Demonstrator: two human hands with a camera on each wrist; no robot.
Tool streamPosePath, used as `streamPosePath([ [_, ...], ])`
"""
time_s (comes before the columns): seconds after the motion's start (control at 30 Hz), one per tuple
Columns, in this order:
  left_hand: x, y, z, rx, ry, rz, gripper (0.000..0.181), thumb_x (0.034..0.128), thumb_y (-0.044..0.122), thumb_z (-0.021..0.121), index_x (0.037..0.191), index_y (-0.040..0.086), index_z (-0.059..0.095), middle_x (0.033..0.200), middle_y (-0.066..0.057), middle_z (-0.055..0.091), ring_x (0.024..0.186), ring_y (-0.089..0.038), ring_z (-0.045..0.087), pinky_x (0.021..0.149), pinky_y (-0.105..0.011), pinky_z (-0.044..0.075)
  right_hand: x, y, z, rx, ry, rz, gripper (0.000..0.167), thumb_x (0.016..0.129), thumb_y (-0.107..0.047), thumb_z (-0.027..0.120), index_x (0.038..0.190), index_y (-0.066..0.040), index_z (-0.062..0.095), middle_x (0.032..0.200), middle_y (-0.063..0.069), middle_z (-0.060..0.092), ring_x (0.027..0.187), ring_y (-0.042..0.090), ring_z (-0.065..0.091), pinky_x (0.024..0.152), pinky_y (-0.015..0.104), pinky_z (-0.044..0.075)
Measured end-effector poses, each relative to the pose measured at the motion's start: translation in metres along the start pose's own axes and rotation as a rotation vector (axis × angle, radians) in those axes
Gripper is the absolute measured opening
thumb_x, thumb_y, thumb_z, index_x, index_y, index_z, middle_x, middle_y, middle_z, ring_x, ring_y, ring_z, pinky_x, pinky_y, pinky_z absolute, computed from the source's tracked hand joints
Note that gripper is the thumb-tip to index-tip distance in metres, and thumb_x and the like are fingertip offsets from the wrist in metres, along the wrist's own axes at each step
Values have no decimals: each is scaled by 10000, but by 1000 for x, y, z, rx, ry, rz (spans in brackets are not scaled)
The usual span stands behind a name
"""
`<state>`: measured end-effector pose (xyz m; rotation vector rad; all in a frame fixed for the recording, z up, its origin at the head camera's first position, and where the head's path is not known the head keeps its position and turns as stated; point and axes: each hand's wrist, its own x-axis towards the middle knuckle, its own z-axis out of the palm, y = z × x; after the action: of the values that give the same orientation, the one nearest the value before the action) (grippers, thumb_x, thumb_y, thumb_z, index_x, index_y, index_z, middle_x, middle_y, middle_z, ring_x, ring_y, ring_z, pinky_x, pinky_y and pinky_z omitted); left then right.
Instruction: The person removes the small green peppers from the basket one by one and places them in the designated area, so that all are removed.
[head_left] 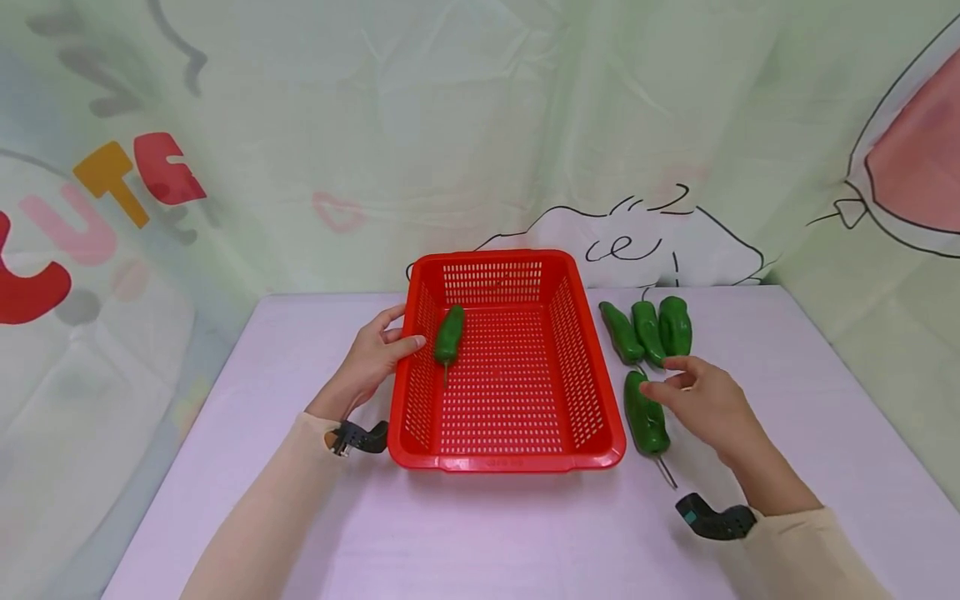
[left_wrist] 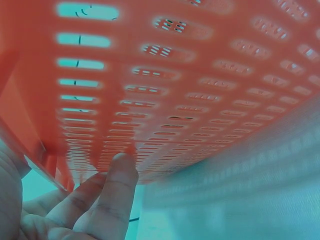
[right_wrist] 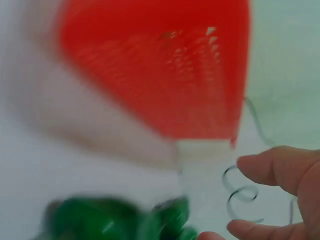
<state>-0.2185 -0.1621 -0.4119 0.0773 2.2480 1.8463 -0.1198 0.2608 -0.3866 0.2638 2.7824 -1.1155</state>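
Note:
My left hand (head_left: 371, 354) grips the left rim of a red plastic basket (head_left: 510, 462), thumb over the edge. In the left wrist view, its fingers (left_wrist: 112, 200) lie along the outside of the slotted wall. Inside the basket, near that wall, lies one green pepper (head_left: 449, 335). To the basket's right, my right hand (head_left: 705, 404) hovers by another green pepper (head_left: 643, 417), thumb and fingers parted and holding nothing. Behind that pepper lie three more: a left one (head_left: 619, 332), a middle one (head_left: 647, 332) and a right one (head_left: 676, 327).
The basket and loose peppers are on a pale table (head_left: 495, 542). A light green curtain (head_left: 465, 125) with printed letters and drawings hangs behind it and at both sides. Dark wrist cameras sit on the left wrist (head_left: 362, 437) and right wrist (head_left: 716, 518).

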Motion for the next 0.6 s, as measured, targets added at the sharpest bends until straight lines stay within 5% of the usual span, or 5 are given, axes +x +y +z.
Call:
streamPosePath([
  [0.23, 0, 0, 0, 1, 1, -2, 700, 1023, 180, 675, 1632, 181, 328, 1431, -187, 622, 1151, -346, 715, 899, -435, 621, 5, -45, 6, 110, 97, -107, 679, 1015, -349, 657, 1517, 52, 436, 1237, 256, 616, 1071, 365, 595, 757, 347, 604],
  [0.6, 1, 0, 0, -2, -2, -3, 699, 1028, 154, 661, 1636, 151, 315, 1425, -230, 613, 1142, -365, 715, 885, -441, 624, 15, -95, 14, 280, 1, -87, 693, 1001, -335, 666, 1563, -20, 413, 1328, 237, 594, 1151, 381, 602, 941, 495, 583],
])
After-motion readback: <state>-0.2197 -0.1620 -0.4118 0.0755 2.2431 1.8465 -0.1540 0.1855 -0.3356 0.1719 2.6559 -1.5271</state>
